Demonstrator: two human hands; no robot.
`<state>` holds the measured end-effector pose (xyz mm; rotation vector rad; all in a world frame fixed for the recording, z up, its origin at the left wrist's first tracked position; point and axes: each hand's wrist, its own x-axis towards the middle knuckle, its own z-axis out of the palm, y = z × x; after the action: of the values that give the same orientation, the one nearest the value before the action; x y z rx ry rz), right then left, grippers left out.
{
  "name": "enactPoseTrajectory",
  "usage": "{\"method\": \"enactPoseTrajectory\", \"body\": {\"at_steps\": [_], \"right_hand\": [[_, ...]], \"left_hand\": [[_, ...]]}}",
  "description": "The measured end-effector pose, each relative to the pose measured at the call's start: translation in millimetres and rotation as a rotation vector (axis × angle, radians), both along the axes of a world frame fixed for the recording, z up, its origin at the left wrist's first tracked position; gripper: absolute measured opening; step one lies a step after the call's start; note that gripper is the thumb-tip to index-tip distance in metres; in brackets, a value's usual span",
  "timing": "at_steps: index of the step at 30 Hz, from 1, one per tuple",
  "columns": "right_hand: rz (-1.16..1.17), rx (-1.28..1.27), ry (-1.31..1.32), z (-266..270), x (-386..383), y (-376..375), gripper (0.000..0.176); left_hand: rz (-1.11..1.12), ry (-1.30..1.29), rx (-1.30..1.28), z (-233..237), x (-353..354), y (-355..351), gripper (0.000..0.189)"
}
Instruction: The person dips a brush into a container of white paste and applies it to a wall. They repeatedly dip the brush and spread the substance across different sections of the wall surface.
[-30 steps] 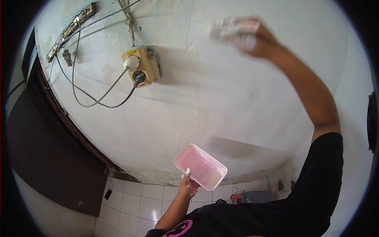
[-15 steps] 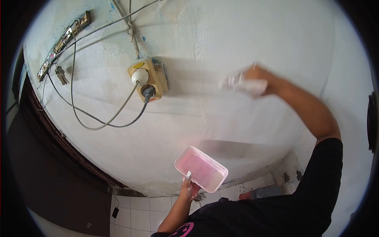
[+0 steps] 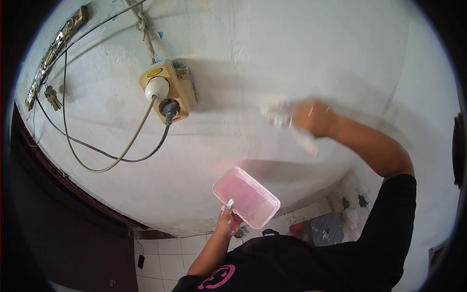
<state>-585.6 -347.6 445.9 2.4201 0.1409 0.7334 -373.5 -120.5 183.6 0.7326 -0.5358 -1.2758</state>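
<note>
My left hand point(image 3: 228, 221) grips a pink plastic tray point(image 3: 245, 196) by its near corner and holds it tilted in front of the white wall point(image 3: 272, 53). My right hand point(image 3: 314, 118) is raised against the wall, closed on a flat white tool point(image 3: 278, 114) that is blurred by motion; its blade rests on the wall to the right of a beige wall socket point(image 3: 168, 90).
Two plugs with a grey and a black cable point(image 3: 112, 155) hang from the socket. Keys point(image 3: 51, 97) hang at the upper left next to a dark door frame point(image 3: 63, 194). White floor tiles point(image 3: 160, 253) and a red and grey object point(image 3: 318, 228) lie below.
My right hand has swept the white tool down the wall from high up to about the socket's height. The pink tray has stayed nearly still in my left hand.
</note>
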Motion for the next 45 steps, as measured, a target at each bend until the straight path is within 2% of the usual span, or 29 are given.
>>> {"method": "enactPoseTrajectory", "body": {"at_steps": [2, 4, 7, 8, 9, 10, 12, 13, 14, 16, 18, 20, 22, 23, 24, 26, 27, 28, 29, 32, 34, 35, 36, 40, 41, 42, 45], "right_hand": [[-0.507, 0.295, 0.035, 61, -7, -9, 0.035], [0.053, -0.014, -0.32, 103, -16, -21, 0.043], [-0.057, -0.092, -0.466, 98, -6, -10, 0.05], [-0.114, -0.083, -0.375, 71, 0, -15, 0.051], [-0.001, -0.151, -0.333, 38, 12, -11, 0.047], [-0.022, -0.267, -0.227, 7, 17, 4, 0.037], [0.025, -0.124, 0.011, -51, 22, 17, 0.026], [0.032, -0.008, 0.098, -61, 23, 22, 0.026], [0.033, -0.011, 0.096, -57, 21, 16, 0.026], [-0.06, -0.043, 0.076, -23, 18, 7, 0.028], [-0.442, 0.388, 0.259, 56, 9, 14, 0.049], [-0.01, 0.488, -0.102, 85, -4, -26, 0.052], [-0.157, -0.022, -0.418, 112, -4, -9, 0.048], [-0.139, 0.96, -0.325, 102, -6, 6, 0.039], [-0.211, 0.19, -0.348, 66, 1, -17, 0.032], [-0.065, -0.288, -0.301, 15, 18, 1, 0.024], [-0.01, -0.188, -0.165, -6, 18, 15, 0.017], [-0.042, -0.091, -0.092, -34, 16, 15, 0.015], [-0.053, -0.002, -0.038, -41, 16, 23, 0.016], [0.046, -0.037, 0.085, -3, 12, 11, 0.02], [-0.066, 0.179, -0.006, 33, 2, -9, 0.037], [-0.306, 0.397, -0.039, 50, -10, -15, 0.034], [-0.303, 0.41, -0.035, 57, -12, -14, 0.034], [-0.181, -0.063, -0.288, 62, -6, -8, 0.03], [-0.094, -0.13, -0.302, 41, 6, 1, 0.028], [-0.112, -0.177, -0.188, 16, 6, 2, 0.031], [-0.115, -0.063, -0.085, -36, 8, 13, 0.038]], "left_hand": [[-0.002, 0.005, 0.004, 9, 0, -5, 0.07], [-0.01, 0.004, 0.019, 13, 0, -7, 0.069], [0.003, 0.035, 0.028, 10, -1, -8, 0.069], [-0.014, 0.052, 0.043, 8, 0, -8, 0.068], [-0.031, 0.068, 0.054, 7, 2, -8, 0.068], [-0.034, 0.07, 0.06, 11, 3, -7, 0.068], [-0.021, 0.065, 0.05, 20, 3, -5, 0.068], [-0.019, 0.069, 0.049, 20, 5, -4, 0.068], [-0.019, 0.061, 0.045, 21, 8, -4, 0.068], [-0.022, 0.047, 0.039, 26, 12, -4, 0.069], [0.035, 0.028, 0.027, 35, 10, -3, 0.069], [0.036, 0.028, 0.023, 31, 13, -6, 0.069], [0.027, 0.03, 0.034, 24, 16, -8, 0.069], [0.024, 0.039, 0.019, 22, 16, -11, 0.068], [0.024, 0.049, 0.0, 21, 17, -13, 0.068], [0.001, 0.112, 0.011, 22, 22, -16, 0.063], [-0.02, 0.177, 0.02, 22, 24, -17, 0.06], [-0.014, 0.184, 0.022, 23, 25, -17, 0.06], [-0.03, 0.171, 0.015, 24, 26, -17, 0.059], [-0.027, 0.14, 0.043, 28, 26, -20, 0.058], [-0.003, 0.131, 0.083, 32, 23, -21, 0.057], [0.019, 0.062, 0.098, 37, 21, -22, 0.059], [0.04, -0.005, 0.114, 41, 19, -23, 0.065], [0.056, 0.014, 0.098, 50, 24, -24, 0.064], [0.026, -0.002, 0.114, 56, 26, -23, 0.064], [-0.005, -0.019, 0.127, 60, 28, -22, 0.063], [-0.077, 0.022, 0.105, 64, 34, -26, 0.056]]}}
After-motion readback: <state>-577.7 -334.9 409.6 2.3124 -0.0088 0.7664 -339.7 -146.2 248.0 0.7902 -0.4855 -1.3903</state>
